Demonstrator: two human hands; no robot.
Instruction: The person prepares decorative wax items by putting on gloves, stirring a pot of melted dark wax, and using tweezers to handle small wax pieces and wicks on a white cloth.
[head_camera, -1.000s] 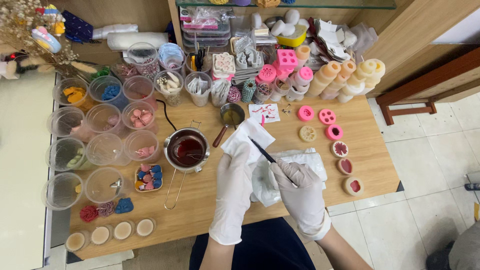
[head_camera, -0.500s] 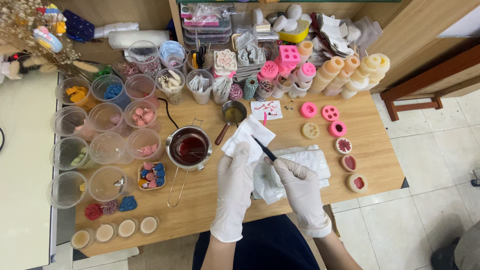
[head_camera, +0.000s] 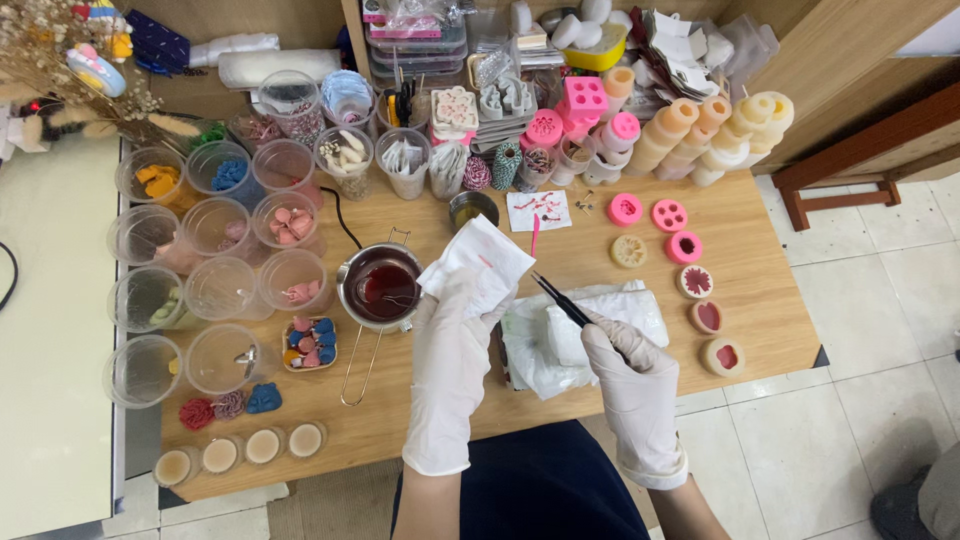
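Both hands wear thin, matte white gloves. The right hand (head_camera: 632, 372) has its grip closed round the back end of slim black tweezers (head_camera: 562, 302), whose tips point up and left toward the other hand. The left hand (head_camera: 452, 340) has its fingers folded over the lower edge of a soft white tissue (head_camera: 478, 262), which is creased and faintly stained pink and is held just above the desk (head_camera: 420, 410).

Right beneath the tweezers lies a crumpled, glossy white plastic bag (head_camera: 560, 340), filling the gap between the two hands. Just left of the left grip stands a round metal pot (head_camera: 380, 285) of dark red liquid with a long wire handle running toward the desk's near edge. Bare wood lies open below both wrists, up to that edge.

Right of the right grip, well apart, sits a scatter of round pink and cream silicone moulds (head_camera: 697, 282), some filled with red. Farther left of the pot, clear plastic cups (head_camera: 222, 292) crowd together, holding small coloured wax shapes. Beyond the tissue are a small metal cup (head_camera: 473, 210) and a white paper with red smears (head_camera: 538, 211). At the far edge, stacks of moulds, twine spools and tubs form a dense wall.
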